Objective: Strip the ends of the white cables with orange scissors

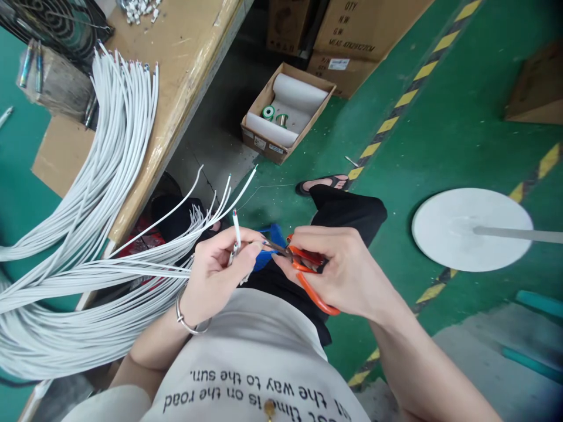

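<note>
The left hand [224, 264] grips a white cable [236, 228] between thumb and fingers, its end pointing up with small coloured wires at the tip. The right hand [334, 264] is wrapped around orange-handled scissors [314, 293], whose blades reach the left hand's fingertips; whether they are biting on anything there is too small to tell. Both hands are over the lap, right of the desk [189, 61].

The work looks partway through, with one cable being handled and many others around it. A large bundle [125, 123] lies on the far left of the desk, its ends together and coloured wires showing at several tips, so these may be finished. A second bundle [109, 328] sweeps in from the left, near the body, with loose ends fanned out beyond the left hand. Some of those tips show colour; others are too blurred to judge, so how many remain is unclear.
</note>
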The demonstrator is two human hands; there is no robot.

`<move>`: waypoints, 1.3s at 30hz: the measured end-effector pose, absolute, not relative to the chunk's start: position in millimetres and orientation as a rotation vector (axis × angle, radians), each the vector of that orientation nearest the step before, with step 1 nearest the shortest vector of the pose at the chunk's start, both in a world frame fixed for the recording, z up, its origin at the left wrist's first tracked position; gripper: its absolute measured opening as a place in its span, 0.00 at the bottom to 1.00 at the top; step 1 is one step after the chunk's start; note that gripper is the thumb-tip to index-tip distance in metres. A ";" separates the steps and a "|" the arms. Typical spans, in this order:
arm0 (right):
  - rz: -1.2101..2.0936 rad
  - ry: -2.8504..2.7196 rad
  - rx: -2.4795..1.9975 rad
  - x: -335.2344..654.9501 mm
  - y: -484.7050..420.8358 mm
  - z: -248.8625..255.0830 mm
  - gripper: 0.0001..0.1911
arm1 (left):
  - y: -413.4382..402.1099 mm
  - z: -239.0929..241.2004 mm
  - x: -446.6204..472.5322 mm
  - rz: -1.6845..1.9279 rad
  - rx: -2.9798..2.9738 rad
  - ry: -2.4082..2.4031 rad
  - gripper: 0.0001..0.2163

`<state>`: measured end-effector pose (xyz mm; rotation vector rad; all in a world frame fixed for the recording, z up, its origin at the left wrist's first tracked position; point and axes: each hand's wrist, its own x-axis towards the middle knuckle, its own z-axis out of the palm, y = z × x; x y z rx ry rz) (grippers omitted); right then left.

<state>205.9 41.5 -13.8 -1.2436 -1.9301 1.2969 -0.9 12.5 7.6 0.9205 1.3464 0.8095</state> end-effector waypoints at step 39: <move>1.467 -1.832 -1.147 208.2 43.3 -16.5 0.24 | 8.2 9.5 -4.5 0.807 0.987 1.392 0.11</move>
